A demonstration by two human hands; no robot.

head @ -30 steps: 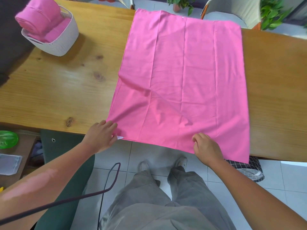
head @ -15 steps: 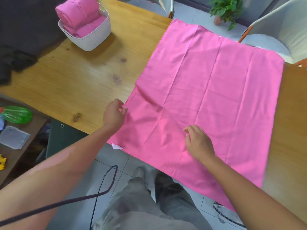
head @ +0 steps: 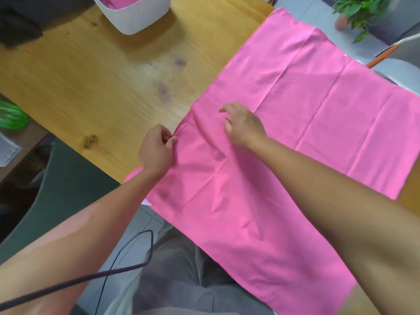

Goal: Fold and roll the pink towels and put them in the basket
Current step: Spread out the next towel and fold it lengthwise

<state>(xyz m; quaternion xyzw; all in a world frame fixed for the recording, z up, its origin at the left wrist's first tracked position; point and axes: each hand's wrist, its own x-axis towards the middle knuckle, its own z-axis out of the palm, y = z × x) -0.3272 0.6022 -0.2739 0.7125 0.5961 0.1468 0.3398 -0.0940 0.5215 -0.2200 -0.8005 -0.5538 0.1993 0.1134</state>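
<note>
A large pink towel (head: 295, 123) lies spread flat across the wooden table (head: 95, 83), its near part hanging over the table's front edge. My left hand (head: 156, 151) pinches the towel's left edge between thumb and fingers. My right hand (head: 243, 126) hovers over the towel a little further in, fingers loosely curled, holding nothing. The white basket (head: 136, 17) stands at the far left of the table, cut off by the top of the frame, with pink towel cloth (head: 122, 0) showing inside it.
A dark cloth (head: 20, 26) lies at the table's far left corner. A green object (head: 11, 115) sits on a lower surface to the left. A potted plant (head: 359, 12) and a chair (head: 400, 51) stand beyond the table. A black cable (head: 113, 271) hangs near my legs.
Both hands left the towel's near hem and moved up its left side. My left hand now pinches the left edge. The view has swung towards the left.
</note>
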